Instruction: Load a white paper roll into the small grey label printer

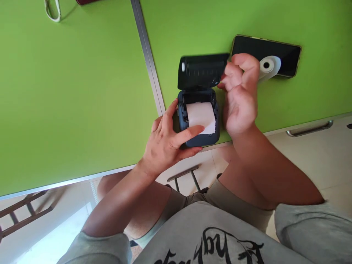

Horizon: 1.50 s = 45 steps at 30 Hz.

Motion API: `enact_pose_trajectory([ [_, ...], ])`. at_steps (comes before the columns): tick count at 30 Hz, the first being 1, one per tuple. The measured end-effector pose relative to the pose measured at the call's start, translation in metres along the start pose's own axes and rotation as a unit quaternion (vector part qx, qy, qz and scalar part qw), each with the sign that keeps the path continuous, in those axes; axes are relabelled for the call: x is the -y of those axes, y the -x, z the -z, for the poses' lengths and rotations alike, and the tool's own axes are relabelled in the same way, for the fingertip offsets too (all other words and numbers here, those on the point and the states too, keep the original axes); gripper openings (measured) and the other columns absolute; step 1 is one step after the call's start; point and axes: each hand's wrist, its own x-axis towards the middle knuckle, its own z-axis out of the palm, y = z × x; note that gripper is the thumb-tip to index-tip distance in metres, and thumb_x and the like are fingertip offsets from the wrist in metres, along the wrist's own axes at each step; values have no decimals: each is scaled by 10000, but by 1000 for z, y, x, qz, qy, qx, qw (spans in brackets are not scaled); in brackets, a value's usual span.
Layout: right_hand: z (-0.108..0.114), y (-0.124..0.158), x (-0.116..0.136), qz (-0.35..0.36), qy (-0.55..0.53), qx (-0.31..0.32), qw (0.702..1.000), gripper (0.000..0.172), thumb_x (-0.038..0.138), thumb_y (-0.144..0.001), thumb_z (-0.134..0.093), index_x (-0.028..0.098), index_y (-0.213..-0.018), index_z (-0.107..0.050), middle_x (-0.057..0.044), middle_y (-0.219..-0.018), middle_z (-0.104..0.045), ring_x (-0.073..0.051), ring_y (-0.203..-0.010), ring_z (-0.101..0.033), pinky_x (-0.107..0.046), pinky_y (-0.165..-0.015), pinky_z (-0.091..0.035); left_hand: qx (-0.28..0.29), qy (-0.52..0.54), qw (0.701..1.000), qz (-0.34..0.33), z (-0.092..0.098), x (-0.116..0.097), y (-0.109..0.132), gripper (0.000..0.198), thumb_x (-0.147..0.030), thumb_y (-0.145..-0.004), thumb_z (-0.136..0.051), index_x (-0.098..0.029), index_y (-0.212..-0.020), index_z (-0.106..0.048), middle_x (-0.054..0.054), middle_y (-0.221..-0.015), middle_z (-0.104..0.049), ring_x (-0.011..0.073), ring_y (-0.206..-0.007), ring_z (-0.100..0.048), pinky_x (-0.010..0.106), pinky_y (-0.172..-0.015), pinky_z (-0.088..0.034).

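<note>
A small dark blue printer [199,137] sits near the front edge of the green table [82,102] with its black lid [202,70] swung open. A white paper roll [200,115] lies in its bay. My left hand [167,143] grips the printer's front, with one finger resting on the paper. My right hand [240,97] hovers just right of the printer beside the lid's right edge, fingers curled and holding nothing I can see. A second paper roll [268,66] lies on a black phone [286,55] behind that hand.
A metal seam [147,55] divides the two green tabletops. A white cord loop [53,11] lies at the far left back. A drawer handle [309,129] shows under the table edge on the right. A stool [184,176] and my knees are below.
</note>
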Motion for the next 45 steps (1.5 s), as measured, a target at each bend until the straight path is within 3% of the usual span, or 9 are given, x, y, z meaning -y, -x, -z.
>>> enact_pose_trajectory([
  [3, -1, 2, 0, 28, -104, -103, 989, 502, 700, -916, -331, 347, -1270, -378, -61, -1166, -659, -260, -1106, -654, -447, -928, -526, -10, -2, 1000, -2, -2, 1, 1, 547, -683, -929, -673, -417, -1399, -583, 177, -1672, -315, 408, -1459, -512, 548, -1061, -511],
  [6, -1, 4, 4, 12, -182, -114, 977, 340, 576, -907, -562, 329, -1141, -561, -32, -1069, -693, -239, -1085, -663, -419, -966, -529, -23, 2, 1000, -10, -4, 2, 1, 542, -663, -942, -670, -414, -1409, -557, 179, -1670, -320, 407, -1437, -530, 561, -1041, -520],
  [9, 2, 6, 13, 14, -169, -60, 984, 298, 525, -898, -671, 319, -1108, -625, -18, -1133, -694, -227, -1124, -658, -418, -1049, -517, -29, 9, 999, -14, -4, 2, 0, 576, -654, -952, -662, -382, -1440, -518, 210, -1661, -342, 424, -1451, -523, 566, -1031, -524],
  [13, 12, 4, 22, 32, -74, 59, 995, 375, 564, -907, -697, 294, -1158, -625, -34, -1219, -703, -246, -1144, -671, -449, -1040, -550, -29, -1, 1000, -8, -2, 1, -1, 794, -733, -957, -586, -236, -1544, -387, 326, -1596, -408, 436, -1475, -510, 548, -1051, -520],
  [17, 25, -5, 25, 4, -38, 165, 986, 399, 583, -916, -702, 271, -1156, -639, -39, -1233, -716, -252, -1160, -685, -459, -1029, -579, -12, -14, 1000, 0, -1, 0, -2, 860, -755, -939, -593, -209, -1564, -369, 335, -1592, -415, 430, -1486, -503, 530, -1077, -509],
  [28, 30, -12, 26, 1, -22, 219, 976, 374, 487, -899, -732, 271, -1189, -636, -19, -1213, -712, -228, -1063, -685, -414, -922, -592, -6, -8, 1000, 16, 0, -1, -2, 867, -751, -897, -661, -211, -1531, -417, 308, -1603, -423, 433, -1451, -539, 546, -1074, -524],
  [31, 23, -7, 28, 3, -18, 182, 983, 303, 387, -882, -709, 264, -1150, -637, -15, -1186, -714, -220, -1057, -673, -400, -945, -560, -4, -2, 1000, 18, 0, -1, -3, 873, -770, -893, -651, -215, -1528, -424, 296, -1609, -432, 429, -1466, -530, 538, -1085, -524],
  [37, 3, 1, 30, 1, -23, -19, 1000, 199, 377, -954, -518, 222, -944, -643, -27, -915, -681, -194, -870, -626, -368, -844, -487, -3, 18, 999, 48, 1, -1, -3, 1164, -851, -866, -607, -115, -1661, -184, 283, -1635, -452, 391, -1531, -477, 489, -1181, -477],
  [45, 5, 1, 32, -10, -8, -18, 1000, 228, 383, -1011, -505, 223, -927, -643, -3, -921, -662, -180, -914, -640, -362, -891, -489, 10, 53, 993, 100, -4, -7, 3, 1124, -843, -862, -627, -78, -1631, -332, 280, -1660, -427, 394, -1559, -437, 534, -1272, -381],
])
